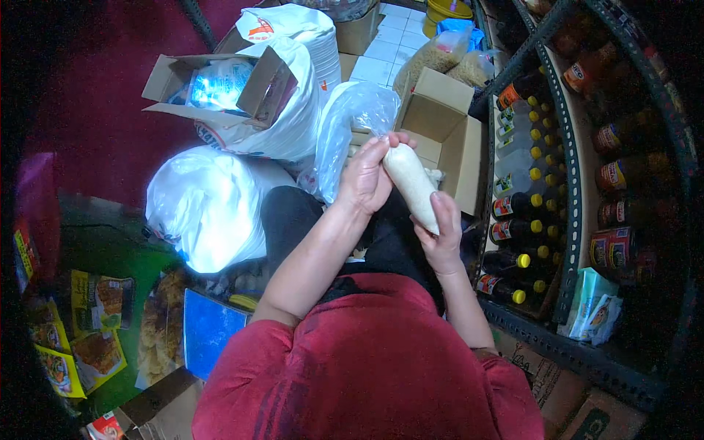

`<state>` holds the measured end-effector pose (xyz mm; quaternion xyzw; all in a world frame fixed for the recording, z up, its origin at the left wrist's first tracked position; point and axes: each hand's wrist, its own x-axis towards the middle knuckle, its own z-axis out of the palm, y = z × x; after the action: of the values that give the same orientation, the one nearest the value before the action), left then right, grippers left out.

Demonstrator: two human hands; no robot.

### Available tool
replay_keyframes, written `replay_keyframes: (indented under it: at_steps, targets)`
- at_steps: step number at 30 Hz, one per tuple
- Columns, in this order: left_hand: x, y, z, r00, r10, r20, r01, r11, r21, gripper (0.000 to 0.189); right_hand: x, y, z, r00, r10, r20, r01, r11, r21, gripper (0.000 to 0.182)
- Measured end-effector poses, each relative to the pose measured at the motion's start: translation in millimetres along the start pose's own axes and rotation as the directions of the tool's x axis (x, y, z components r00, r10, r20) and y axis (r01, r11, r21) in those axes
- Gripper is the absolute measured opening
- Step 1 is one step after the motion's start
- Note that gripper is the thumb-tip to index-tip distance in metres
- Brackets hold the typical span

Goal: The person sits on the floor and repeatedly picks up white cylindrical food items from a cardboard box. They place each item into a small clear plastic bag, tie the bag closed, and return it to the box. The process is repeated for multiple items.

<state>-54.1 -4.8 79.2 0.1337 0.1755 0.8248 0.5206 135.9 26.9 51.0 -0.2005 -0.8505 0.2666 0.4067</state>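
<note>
A long clear plastic bag packed with a whitish granular or powdery filling (411,184) is held slanting over my lap. My left hand (369,173) grips its gathered upper end, and loose clear plastic (366,107) spreads above the fingers. My right hand (441,228) supports the rounded lower end, with the thumb along its side. Just beyond the hands is an open cardboard box (440,129), with small filled plastic bags partly visible inside, largely hidden by my hands and the bag.
Large white sacks (302,41) and a white plastic-covered sack (206,203) stand at the left. An open carton with plastic packets (220,82) rests on one sack. At the right, a metal shelf (569,231) holds bottles with yellow caps (522,260). Bags of tan goods (434,55) lie farther back.
</note>
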Motion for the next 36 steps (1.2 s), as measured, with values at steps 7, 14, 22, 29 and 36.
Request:
replay_keyframes:
  at_steps: [7,14,22,29,36]
  targets:
    - [-7,-9,-2,0.988,0.066,-0.139,-0.051,0.993,0.111,0.015,4,-5,-13,0.725,0.402,0.559,-0.608,-0.008,0.794,0.076]
    - [-12,-18,9,0.982,0.117,-0.147,-0.079,0.967,0.242,0.020,0,-16,5,0.942,0.260,0.211,-0.298,0.938,0.176,0.081]
    - [-17,-29,1,0.973,0.211,-0.091,-0.135,0.846,0.516,0.015,7,0,-12,0.904,0.239,0.353,-0.377,0.835,0.400,0.089]
    - [-42,-64,-22,0.923,0.067,0.378,-0.378,0.337,0.862,0.029,41,-6,-27,0.976,0.184,0.118,-0.200,0.970,0.138,0.027]
    - [-31,-47,-22,0.877,-0.091,0.472,-0.404,0.395,0.825,0.056,54,-28,-40,0.977,0.210,0.041,-0.213,0.964,0.158,0.011]
